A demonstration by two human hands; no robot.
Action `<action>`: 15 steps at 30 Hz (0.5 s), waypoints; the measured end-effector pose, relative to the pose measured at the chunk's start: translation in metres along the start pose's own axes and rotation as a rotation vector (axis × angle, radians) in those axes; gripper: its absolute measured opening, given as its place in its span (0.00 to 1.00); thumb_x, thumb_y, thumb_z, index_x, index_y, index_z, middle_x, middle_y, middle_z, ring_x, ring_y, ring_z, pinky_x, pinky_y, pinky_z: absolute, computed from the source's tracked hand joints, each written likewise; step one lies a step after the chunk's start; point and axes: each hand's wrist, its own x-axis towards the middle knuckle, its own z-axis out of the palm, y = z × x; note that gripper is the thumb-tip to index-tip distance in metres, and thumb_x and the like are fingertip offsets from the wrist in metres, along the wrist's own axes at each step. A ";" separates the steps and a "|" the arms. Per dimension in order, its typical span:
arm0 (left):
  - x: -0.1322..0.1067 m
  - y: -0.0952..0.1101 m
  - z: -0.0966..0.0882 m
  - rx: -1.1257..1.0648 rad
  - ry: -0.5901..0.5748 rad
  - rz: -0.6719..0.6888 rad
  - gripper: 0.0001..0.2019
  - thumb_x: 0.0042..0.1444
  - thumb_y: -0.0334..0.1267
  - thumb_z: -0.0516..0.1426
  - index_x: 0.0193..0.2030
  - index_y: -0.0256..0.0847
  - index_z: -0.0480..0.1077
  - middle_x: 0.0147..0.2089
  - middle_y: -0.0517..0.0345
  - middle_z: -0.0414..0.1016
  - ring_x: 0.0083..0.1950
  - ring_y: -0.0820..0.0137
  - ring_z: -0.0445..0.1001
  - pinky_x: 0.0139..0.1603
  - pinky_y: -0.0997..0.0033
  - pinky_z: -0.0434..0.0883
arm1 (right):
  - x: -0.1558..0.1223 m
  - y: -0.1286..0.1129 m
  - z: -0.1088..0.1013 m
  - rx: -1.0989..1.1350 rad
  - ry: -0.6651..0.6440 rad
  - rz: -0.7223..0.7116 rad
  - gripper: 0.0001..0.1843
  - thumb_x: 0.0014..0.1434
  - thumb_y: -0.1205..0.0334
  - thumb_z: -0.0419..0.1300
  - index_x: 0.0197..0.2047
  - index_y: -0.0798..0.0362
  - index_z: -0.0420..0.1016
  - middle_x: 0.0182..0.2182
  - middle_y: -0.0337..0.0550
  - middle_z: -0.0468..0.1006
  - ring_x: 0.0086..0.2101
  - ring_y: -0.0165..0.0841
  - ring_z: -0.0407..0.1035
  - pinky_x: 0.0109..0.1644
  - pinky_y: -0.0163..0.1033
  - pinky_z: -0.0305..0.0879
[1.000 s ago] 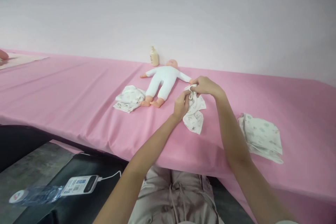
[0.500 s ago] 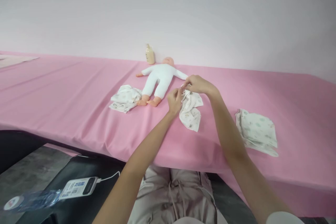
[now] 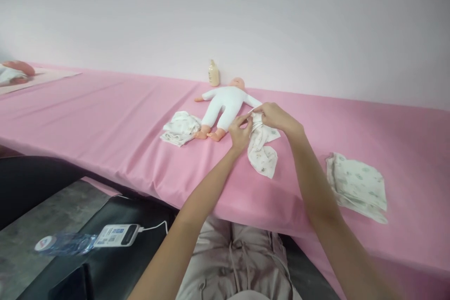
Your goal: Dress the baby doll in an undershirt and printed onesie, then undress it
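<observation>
A small white printed baby garment (image 3: 262,150) hangs down onto the pink-covered table, its upper edge bunched between my hands. My left hand (image 3: 241,134) pinches that edge from the left, thumb and fingers close together. From the right, my right hand (image 3: 277,116) grips the same edge, fingers bent down over the cloth. Just beyond and to the left lies a baby doll (image 3: 227,103) in a white suit, on its back with arms spread and feet toward me. A crumpled white printed cloth (image 3: 181,128) rests beside the doll's feet.
A pump bottle (image 3: 213,74) stands by the wall behind the doll. On the right lies a folded printed cloth (image 3: 358,185). A black chair below holds a water bottle (image 3: 68,243), a white device with a cable (image 3: 116,236) and a dark phone (image 3: 70,286). Another doll (image 3: 17,71) lies far left.
The view has swung left, bringing the far-left doll into sight. My fingers have spread slightly along the garment's upper edge, showing more gathered cloth between them.
</observation>
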 end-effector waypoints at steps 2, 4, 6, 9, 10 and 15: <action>0.004 0.002 -0.004 0.036 0.035 0.027 0.08 0.55 0.36 0.56 0.39 0.40 0.74 0.37 0.55 0.76 0.39 0.71 0.74 0.43 0.69 0.72 | 0.002 -0.004 0.004 -0.060 0.025 -0.045 0.26 0.50 0.80 0.49 0.50 0.55 0.73 0.43 0.51 0.74 0.40 0.35 0.67 0.40 0.34 0.59; 0.007 0.002 -0.006 0.042 0.063 0.036 0.06 0.55 0.35 0.55 0.38 0.40 0.73 0.36 0.56 0.75 0.38 0.72 0.72 0.43 0.70 0.70 | 0.005 -0.007 0.011 -0.100 0.042 -0.059 0.27 0.51 0.79 0.50 0.53 0.55 0.70 0.43 0.53 0.72 0.43 0.37 0.66 0.40 0.34 0.58; 0.009 -0.003 -0.007 0.013 0.090 0.003 0.06 0.53 0.34 0.56 0.39 0.40 0.69 0.34 0.58 0.73 0.35 0.73 0.71 0.39 0.72 0.69 | 0.008 -0.010 0.020 -0.113 0.031 -0.075 0.26 0.52 0.79 0.51 0.53 0.55 0.69 0.43 0.53 0.72 0.42 0.37 0.65 0.38 0.34 0.57; 0.010 -0.015 -0.008 -0.007 0.120 -0.115 0.11 0.50 0.31 0.55 0.42 0.41 0.65 0.24 0.67 0.64 0.26 0.76 0.65 0.30 0.76 0.65 | 0.014 -0.013 0.031 -0.062 0.037 -0.086 0.20 0.54 0.77 0.51 0.48 0.56 0.71 0.42 0.52 0.73 0.42 0.36 0.65 0.39 0.35 0.56; 0.010 -0.019 -0.008 0.004 0.121 -0.149 0.11 0.49 0.30 0.55 0.41 0.41 0.65 0.22 0.69 0.61 0.24 0.77 0.63 0.28 0.77 0.63 | 0.015 -0.014 0.034 -0.035 0.051 -0.081 0.16 0.56 0.76 0.51 0.46 0.57 0.72 0.42 0.51 0.74 0.41 0.36 0.65 0.40 0.35 0.56; 0.010 -0.027 -0.013 0.067 0.085 -0.189 0.05 0.50 0.30 0.52 0.34 0.41 0.66 0.20 0.69 0.55 0.22 0.76 0.58 0.25 0.76 0.58 | 0.018 -0.016 0.037 -0.060 0.130 -0.010 0.10 0.55 0.74 0.52 0.38 0.54 0.71 0.34 0.47 0.76 0.34 0.34 0.66 0.34 0.35 0.53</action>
